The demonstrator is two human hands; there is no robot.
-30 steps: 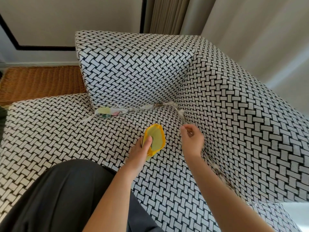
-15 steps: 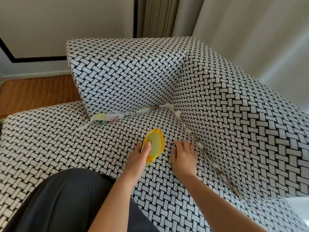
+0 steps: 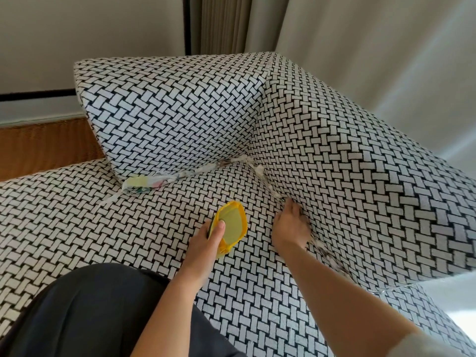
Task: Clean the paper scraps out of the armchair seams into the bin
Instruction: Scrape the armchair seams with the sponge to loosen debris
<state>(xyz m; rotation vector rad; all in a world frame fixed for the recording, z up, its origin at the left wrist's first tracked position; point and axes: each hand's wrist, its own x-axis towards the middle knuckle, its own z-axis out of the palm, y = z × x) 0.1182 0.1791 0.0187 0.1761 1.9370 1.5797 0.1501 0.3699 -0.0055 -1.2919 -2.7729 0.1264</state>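
Scraps [image 3: 164, 179] lining armchair seam [image 3: 275, 193], right hand [image 3: 289, 229] wedged in, grip hidden, left hand [image 3: 203, 244] clasping yellow bin [image 3: 233, 225]

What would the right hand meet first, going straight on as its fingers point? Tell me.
Probably the black-and-white woven armrest wall: the fingertips of the right hand sit at the side seam beneath it. White paper scraps lie farther along that seam, toward the back corner. Depth is unclear.

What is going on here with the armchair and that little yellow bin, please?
A person is clearing paper scraps from a woven-pattern armchair. The left hand holds a small yellow bin close by, while the right hand pushes its fingers into the side seam by the armrest. Many scraps line the back seam, not yet cleared.
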